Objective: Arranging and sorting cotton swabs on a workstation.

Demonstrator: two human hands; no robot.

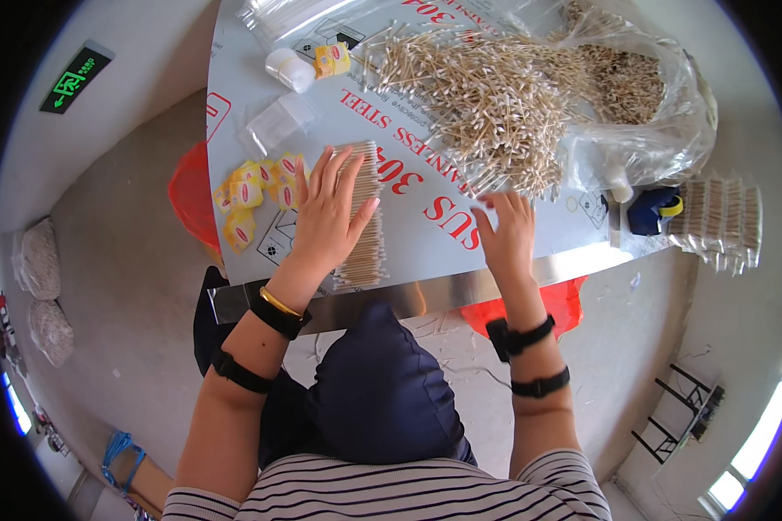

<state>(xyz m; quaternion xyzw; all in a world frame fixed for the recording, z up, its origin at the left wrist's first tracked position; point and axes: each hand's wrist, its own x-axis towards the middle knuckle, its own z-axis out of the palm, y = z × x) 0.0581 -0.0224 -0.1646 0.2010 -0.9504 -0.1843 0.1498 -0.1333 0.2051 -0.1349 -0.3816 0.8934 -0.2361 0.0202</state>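
Observation:
My left hand [323, 208] lies with fingers spread over a long, neat row of wooden-stick cotton swabs [367, 247], touching its upper part. The swabs sit side by side, forming a narrow strip that runs toward the table's near edge. At the lower edge of a large loose heap of cotton swabs [495, 95] is my right hand [508, 230]. Its fingers bend down toward the heap, the thumb stands a little apart, and I see nothing held. Yellow-and-white small packets [245, 193] lie to the left of my left hand.
A clear plastic bag [682, 113] with more swabs lies at the far right. Beside it are a tape dispenser [647, 211] and stacked packs of swabs [717, 217]. Clear sleeves [280, 122] and a white roll [290, 69] are at the left. Red bags [193, 195] hang below the tabletop.

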